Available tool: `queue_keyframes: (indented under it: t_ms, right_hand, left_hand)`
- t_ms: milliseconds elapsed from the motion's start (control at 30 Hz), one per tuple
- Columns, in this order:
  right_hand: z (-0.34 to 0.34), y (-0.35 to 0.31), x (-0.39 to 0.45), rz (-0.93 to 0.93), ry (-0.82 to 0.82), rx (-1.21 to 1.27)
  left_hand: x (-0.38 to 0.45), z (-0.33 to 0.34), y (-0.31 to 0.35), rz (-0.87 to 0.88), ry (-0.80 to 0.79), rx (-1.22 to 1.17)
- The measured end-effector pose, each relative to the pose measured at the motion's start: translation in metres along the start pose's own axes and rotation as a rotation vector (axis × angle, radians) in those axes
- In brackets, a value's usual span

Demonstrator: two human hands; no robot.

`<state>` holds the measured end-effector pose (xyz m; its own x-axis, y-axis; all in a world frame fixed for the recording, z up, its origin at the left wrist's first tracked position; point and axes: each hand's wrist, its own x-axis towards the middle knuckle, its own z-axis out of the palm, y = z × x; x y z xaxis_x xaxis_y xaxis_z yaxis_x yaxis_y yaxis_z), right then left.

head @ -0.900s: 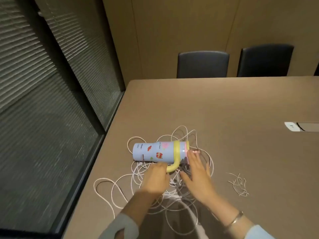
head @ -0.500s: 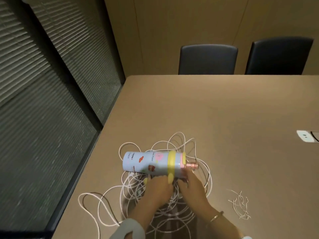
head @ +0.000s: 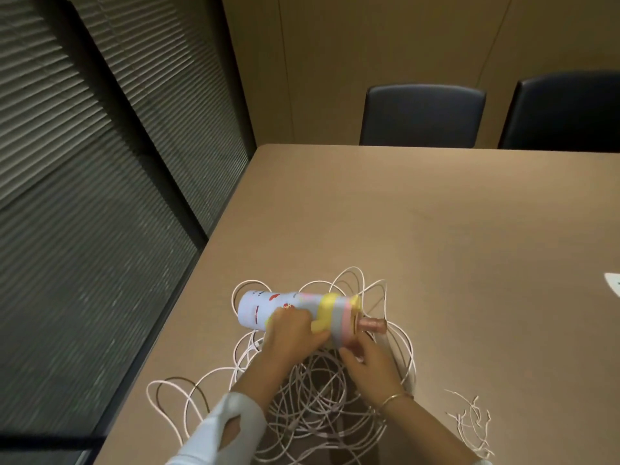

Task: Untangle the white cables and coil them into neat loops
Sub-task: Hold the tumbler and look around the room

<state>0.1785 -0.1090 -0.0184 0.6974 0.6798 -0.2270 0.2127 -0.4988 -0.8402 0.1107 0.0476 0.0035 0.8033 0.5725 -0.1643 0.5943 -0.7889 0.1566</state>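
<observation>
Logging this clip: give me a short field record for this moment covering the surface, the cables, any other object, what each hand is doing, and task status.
surface: brown table
cables: white cables in a tangled heap near the table's front edge, none coiled
small bundle: thin white ties, apart, right of the heap
other object: tumbler with stickers, on its side over the heap
left hand: grips the tumbler by its yellow handle
right hand: at the lid end; exact hold unclear
background: two dark chairs
status: untangling not begun

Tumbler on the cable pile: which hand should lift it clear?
Probably left. The left hand already grips the tumbler by its yellow handle; the right hand only touches the lid end, nearer the white cables.
</observation>
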Motion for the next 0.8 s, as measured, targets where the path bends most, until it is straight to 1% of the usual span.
queue_keyframes:
  t_ms: [67, 133, 233, 300, 367, 400, 467, 567, 700, 800]
  right_hand:
    - [0.0, -0.002, 0.0, -0.005, -0.007, 0.026]
    - [0.0, -0.009, 0.001, -0.05, 0.054, 0.059]
    - [-0.002, -0.029, -0.001, -0.157, 0.255, 0.137]
    - [-0.005, -0.043, -0.005, -0.25, 0.409, 0.159]
    - [-0.008, -0.052, -0.009, -0.293, 0.51, 0.189]
    - [-0.009, -0.055, -0.011, -0.266, 0.519, 0.228]
    - [-0.01, -0.06, -0.017, -0.167, 0.483, 0.34]
    - [-0.013, -0.065, -0.024, -0.042, 0.406, 0.472]
    - [-0.021, -0.069, -0.039, -0.116, 0.301, 0.593]
    - [-0.031, -0.07, -0.058, -0.209, 0.315, 0.636]
  left_hand:
    - [0.005, -0.012, -0.008, -0.023, 0.067, -0.034]
    - [0.008, -0.027, -0.016, -0.041, 0.114, -0.048]
    - [0.001, -0.054, -0.023, -0.169, 0.103, -0.186]
    - [-0.012, -0.073, -0.029, -0.202, 0.17, -0.297]
    - [-0.027, -0.087, -0.036, -0.191, 0.251, -0.45]
    - [-0.033, -0.093, -0.04, -0.19, 0.275, -0.555]
    - [-0.05, -0.102, -0.047, -0.195, 0.294, -0.763]
    - [-0.072, -0.11, -0.046, -0.19, 0.27, -1.039]
    - [-0.1, -0.112, -0.041, -0.097, 0.171, -1.185]
    - [-0.114, -0.111, -0.033, -0.087, 0.045, -1.294]
